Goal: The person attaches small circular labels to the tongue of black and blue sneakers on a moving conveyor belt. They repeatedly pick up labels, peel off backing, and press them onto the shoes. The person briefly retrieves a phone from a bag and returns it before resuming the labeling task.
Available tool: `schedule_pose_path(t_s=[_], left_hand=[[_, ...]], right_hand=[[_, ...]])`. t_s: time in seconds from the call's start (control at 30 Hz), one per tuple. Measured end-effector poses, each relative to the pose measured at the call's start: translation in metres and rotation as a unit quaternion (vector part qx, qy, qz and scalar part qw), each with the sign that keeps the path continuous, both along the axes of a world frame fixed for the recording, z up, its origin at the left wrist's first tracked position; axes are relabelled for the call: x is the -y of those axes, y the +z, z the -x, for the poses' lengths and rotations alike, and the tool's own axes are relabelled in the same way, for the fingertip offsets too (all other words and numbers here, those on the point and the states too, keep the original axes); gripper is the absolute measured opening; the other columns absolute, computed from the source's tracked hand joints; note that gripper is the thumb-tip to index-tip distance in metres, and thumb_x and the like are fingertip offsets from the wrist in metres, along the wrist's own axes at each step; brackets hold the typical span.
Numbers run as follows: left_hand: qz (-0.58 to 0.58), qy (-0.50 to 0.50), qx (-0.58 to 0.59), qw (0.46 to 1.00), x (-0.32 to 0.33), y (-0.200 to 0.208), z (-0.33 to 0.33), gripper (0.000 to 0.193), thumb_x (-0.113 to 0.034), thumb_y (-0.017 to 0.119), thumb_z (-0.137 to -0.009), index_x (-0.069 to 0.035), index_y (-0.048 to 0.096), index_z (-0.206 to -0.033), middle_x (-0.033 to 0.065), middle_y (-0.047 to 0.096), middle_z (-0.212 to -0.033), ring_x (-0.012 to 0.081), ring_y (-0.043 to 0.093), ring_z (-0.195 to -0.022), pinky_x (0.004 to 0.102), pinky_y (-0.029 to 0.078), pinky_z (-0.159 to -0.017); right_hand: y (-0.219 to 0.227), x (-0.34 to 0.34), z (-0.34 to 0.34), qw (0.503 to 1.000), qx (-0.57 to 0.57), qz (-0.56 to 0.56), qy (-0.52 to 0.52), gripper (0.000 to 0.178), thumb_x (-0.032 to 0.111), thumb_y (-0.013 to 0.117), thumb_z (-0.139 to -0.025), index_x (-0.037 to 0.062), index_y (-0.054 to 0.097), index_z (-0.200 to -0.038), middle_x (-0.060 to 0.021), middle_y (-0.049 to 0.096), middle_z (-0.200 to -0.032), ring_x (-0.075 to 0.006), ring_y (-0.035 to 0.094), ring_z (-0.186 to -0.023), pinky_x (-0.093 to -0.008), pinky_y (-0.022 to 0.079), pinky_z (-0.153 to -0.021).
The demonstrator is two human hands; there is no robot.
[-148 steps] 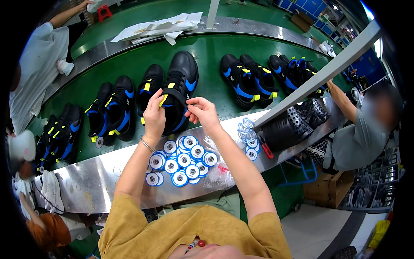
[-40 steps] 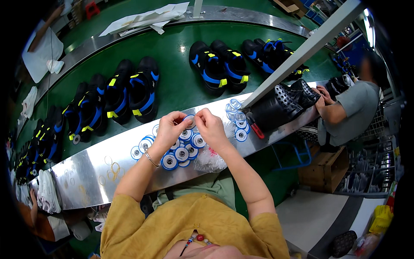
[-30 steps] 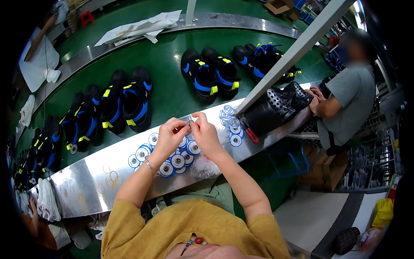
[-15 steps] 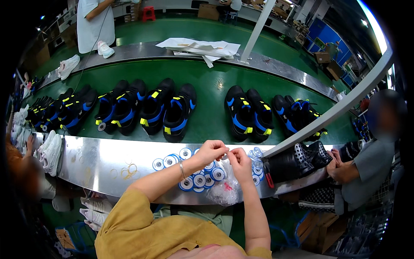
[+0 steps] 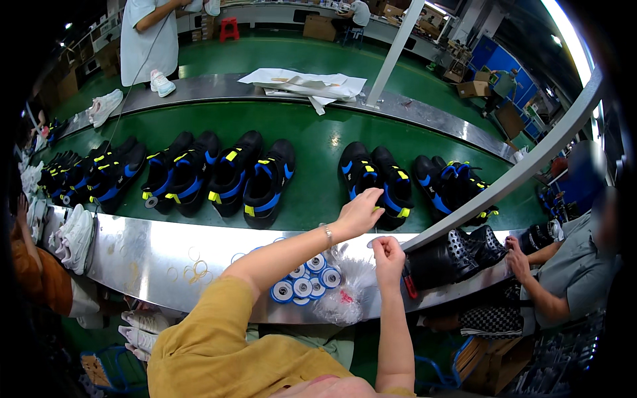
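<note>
My left hand [image 5: 360, 213], with a bracelet at its wrist, is at the heel of a black and blue sneaker [image 5: 357, 169] on the green belt. Its fingers are closed at the yellow heel tab, partly hidden by the hand itself. Nearer to me, my right hand [image 5: 389, 255] pinches a small pale, thin piece [image 5: 371, 244] between thumb and forefinger; its exact kind is unclear. Blue-rimmed round tags [image 5: 302, 287] lie in a cluster below my left forearm. Beside them, a crumpled clear plastic bag [image 5: 340, 302] rests on the metal ledge. The other sneaker of the pair [image 5: 393, 186] stands alongside.
More sneakers [image 5: 229, 176] line the belt to the left. Thin rings [image 5: 196, 270] lie on the metal ledge [image 5: 152, 255]. A slanted grey post [image 5: 511, 176] rises at right, by a red-handled tool [image 5: 409, 284] and black boots [image 5: 458, 255]. Co-workers sit on both sides.
My hands, together over the tags before, have parted. The left hand has reached forward to the sneaker's heel, while the right stays near the ledge's far edge with its pinch.
</note>
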State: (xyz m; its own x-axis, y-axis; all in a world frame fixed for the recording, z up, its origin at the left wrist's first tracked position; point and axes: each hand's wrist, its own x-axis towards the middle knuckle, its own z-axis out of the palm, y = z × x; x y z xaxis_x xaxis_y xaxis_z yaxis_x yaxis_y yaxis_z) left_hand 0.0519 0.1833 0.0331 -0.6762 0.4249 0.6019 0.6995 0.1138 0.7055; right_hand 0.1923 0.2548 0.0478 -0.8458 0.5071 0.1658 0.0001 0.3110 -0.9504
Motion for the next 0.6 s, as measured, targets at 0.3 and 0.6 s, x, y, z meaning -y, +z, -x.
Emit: schedule_pose_path(t_s=[0.3,0.6], left_hand=[[0.169,0.076,0.011,0.983,-0.023,-0.016,0.007,0.021,-0.010,0.058,-0.078,-0.008,0.056,-0.099,0.0145,0.058,-0.090,0.0346,0.060,-0.083,0.0459,0.050,-0.071],[0.050,0.197,0.030,0.979,0.015,-0.010,-0.011,0.037,-0.014,0.073,-0.074,0.002,0.049,-0.097,0.0137,0.055,-0.090,0.0331,0.059,-0.085,0.0399,0.050,-0.078]], right_hand=[[-0.008,-0.022,-0.006,1.000,0.018,-0.001,0.002,0.009,0.006,0.063,-0.086,-0.0006,0.060,-0.079,0.0047,0.052,-0.061,-0.0016,0.042,-0.055,-0.0198,0.033,-0.049],[0.002,-0.027,0.026,0.991,0.004,-0.129,0.029,0.007,0.006,0.063,-0.084,0.0000,0.059,-0.081,-0.0034,0.050,-0.058,-0.0084,0.043,-0.052,-0.0258,0.034,-0.048]])
